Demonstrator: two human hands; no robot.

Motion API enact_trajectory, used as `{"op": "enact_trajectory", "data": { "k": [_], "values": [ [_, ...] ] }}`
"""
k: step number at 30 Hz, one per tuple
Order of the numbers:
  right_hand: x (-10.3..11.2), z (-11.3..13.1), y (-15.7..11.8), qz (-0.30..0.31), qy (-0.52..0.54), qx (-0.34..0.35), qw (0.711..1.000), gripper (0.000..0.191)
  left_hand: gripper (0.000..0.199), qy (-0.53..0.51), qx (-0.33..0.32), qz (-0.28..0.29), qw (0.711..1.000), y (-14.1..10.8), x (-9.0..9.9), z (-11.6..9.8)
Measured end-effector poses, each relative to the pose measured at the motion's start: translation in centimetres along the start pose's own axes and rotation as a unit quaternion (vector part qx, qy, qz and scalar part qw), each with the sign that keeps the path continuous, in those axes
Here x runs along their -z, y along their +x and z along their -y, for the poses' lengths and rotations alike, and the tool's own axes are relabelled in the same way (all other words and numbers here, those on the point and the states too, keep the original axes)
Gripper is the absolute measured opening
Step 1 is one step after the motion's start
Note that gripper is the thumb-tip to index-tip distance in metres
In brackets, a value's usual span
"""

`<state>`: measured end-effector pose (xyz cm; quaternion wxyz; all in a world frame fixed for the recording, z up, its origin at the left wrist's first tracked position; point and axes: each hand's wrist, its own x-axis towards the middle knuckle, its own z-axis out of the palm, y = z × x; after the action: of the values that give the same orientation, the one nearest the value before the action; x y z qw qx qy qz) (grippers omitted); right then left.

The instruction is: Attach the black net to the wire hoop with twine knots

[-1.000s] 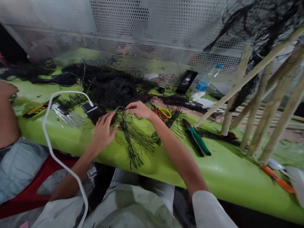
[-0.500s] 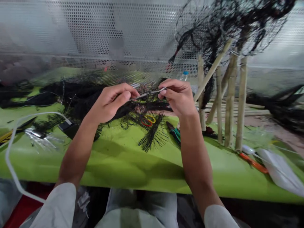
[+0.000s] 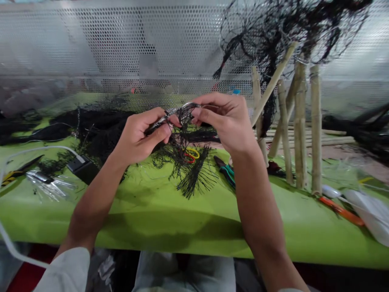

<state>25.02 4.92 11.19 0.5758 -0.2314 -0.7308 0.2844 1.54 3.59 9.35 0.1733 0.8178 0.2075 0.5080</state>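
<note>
My left hand (image 3: 142, 136) is closed, thumb and fingers pinching one end of a wire (image 3: 188, 104) wound with black netting. At its other end, the fingertips of my right hand (image 3: 225, 117) pinch the wire, which bows upward between the hands. Thin black strands (image 3: 184, 117) dangle from it over the table. Below lie a fanned bundle of black threads (image 3: 194, 178) and a yellow and red pair of loops (image 3: 192, 154), partly covered by strands. Green-handled pliers (image 3: 227, 171) rest beside my right forearm.
At right stands a frame of bamboo sticks (image 3: 300, 129) topped with tangled black netting (image 3: 270, 40). An orange-handled tool (image 3: 343, 211) and a white pouch (image 3: 366, 213) lie near it. At left are a black adapter (image 3: 82, 168) with a white cable, plastic strips (image 3: 50, 182) and dark netting (image 3: 69, 121).
The wire was fairly straight and now bows up, with more black strands showing around it. My right hand has moved slightly left and turned; the view has shifted slightly.
</note>
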Motion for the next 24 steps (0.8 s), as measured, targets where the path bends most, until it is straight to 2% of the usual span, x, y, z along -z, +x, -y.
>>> {"op": "enact_trajectory", "data": {
  "k": [2,4,8,10,12,15,17,19,21,24],
  "values": [
    [-0.2,0.3,0.0,0.011,-0.015,-0.012,1.0,0.022,0.023,-0.029,0.009,-0.027,0.999,0.0,-0.4,0.5],
    [-0.7,0.1,-0.5,-0.009,-0.043,-0.013,0.999,0.03,0.021,-0.078,0.043,-0.042,0.995,-0.5,-1.3,1.1],
    [-2.3,-2.4,-4.3,-0.095,-0.189,0.043,0.976,0.017,0.02,-0.177,0.164,-0.074,0.968,-3.6,-4.2,2.6],
    [-2.9,-4.1,-7.3,-0.068,-0.249,0.076,0.963,0.012,0.02,-0.182,0.192,-0.071,0.962,-5.8,-5.5,3.1],
    [-2.9,-5.3,-9.7,-0.04,-0.247,0.045,0.967,0.009,0.019,-0.183,0.217,-0.069,0.956,-7.7,-6.1,3.2],
    [-1.5,-5.5,-11.2,-0.039,-0.226,0.001,0.973,0.011,0.016,-0.192,0.245,-0.074,0.948,-9.3,-5.6,2.9],
    [0.2,-5.1,-10.9,-0.084,-0.239,0.013,0.967,0.014,0.013,-0.19,0.246,-0.123,0.943,-9.6,-4.5,2.7],
    [2.2,-4.8,-10.2,-0.135,-0.256,-0.007,0.957,0.02,0.008,-0.168,0.236,-0.17,0.942,-9.3,-3.3,2.7],
    [3.9,-5.0,-9.7,-0.151,-0.298,-0.051,0.941,0.022,0.006,-0.161,0.221,-0.221,0.936,-8.8,-2.1,2.7],
    [5.3,-5.8,-9.5,-0.123,-0.422,-0.077,0.895,0.018,0.011,-0.174,0.216,-0.25,0.928,-7.9,-0.8,2.8]
  ]
}}
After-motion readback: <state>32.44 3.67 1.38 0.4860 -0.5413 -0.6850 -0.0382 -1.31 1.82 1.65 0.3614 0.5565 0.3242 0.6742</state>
